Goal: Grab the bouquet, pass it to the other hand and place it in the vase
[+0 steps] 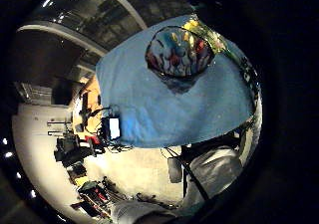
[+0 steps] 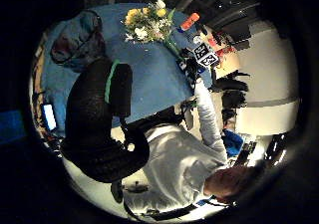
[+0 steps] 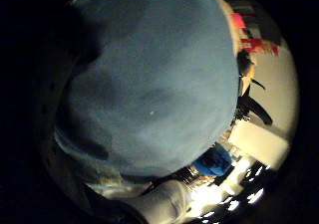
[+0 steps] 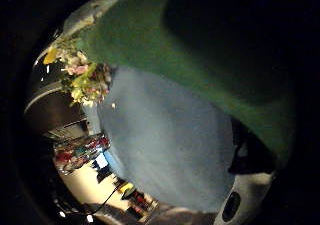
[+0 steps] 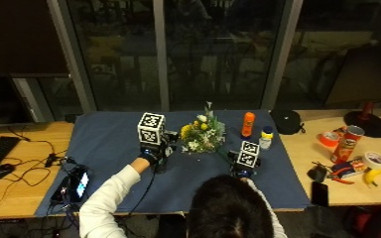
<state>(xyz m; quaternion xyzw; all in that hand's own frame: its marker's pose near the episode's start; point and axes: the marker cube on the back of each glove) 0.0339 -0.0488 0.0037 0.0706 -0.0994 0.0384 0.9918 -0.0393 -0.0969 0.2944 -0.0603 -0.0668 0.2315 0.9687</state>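
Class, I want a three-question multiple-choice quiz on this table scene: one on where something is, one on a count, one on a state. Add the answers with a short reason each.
1. The orange bottle stands
A. on bare wood by the keyboard
B. on the blue cloth beside the bouquet
C. on the floor

2. How many bottles stand on the cloth?
A. one
B. two
C. five

3. The bouquet is
A. outside the vase
B. standing in it
C. on the floor

Answers:
1 B: the outside view shows it upright on the cloth next to the flowers.
2 B: only the orange bottle and a small yellow-capped bottle stand there.
3 A: the left thumb side palm view shows flowers and vase apart.
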